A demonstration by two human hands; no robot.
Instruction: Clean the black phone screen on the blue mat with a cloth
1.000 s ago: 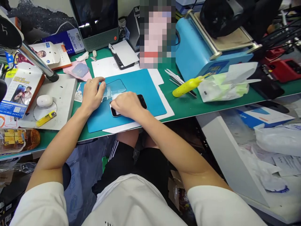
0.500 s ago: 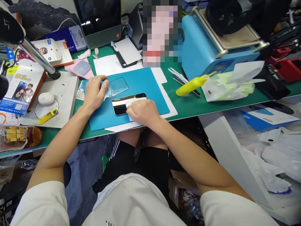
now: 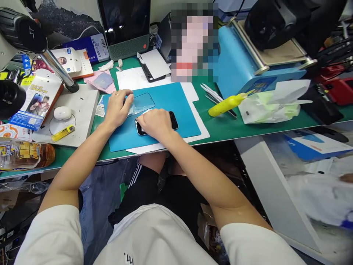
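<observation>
A smartphone [image 3: 173, 120] lies face up on a blue mat [image 3: 186, 106], its dark screen partly covered by my right hand [image 3: 157, 123]. That hand is closed and pressed down on the screen, gripping a white wipe that is nearly all hidden beneath it. Behind the phone, a clear screen protector with a black border [image 3: 145, 102] lies flat on the mat. My left hand [image 3: 119, 106] rests at its left end, with fingers bent and thumb apart. I see nothing held there, though the fingertips are partly hidden.
Left are a lamp stand [image 3: 55, 70], a grey-white board [image 3: 85, 110] with a white earbud case [image 3: 62, 113] and a yellow cutter [image 3: 63, 133], and a drink bottle [image 3: 27, 154]. Right are a yellow bottle [image 3: 227, 105], a tissue pack [image 3: 267, 112] and a blue machine [image 3: 234, 55].
My right hand has slid left across the phone with the wipe, uncovering the screen's right end. My left hand stays by the screen protector. The whole view has shifted slightly.
</observation>
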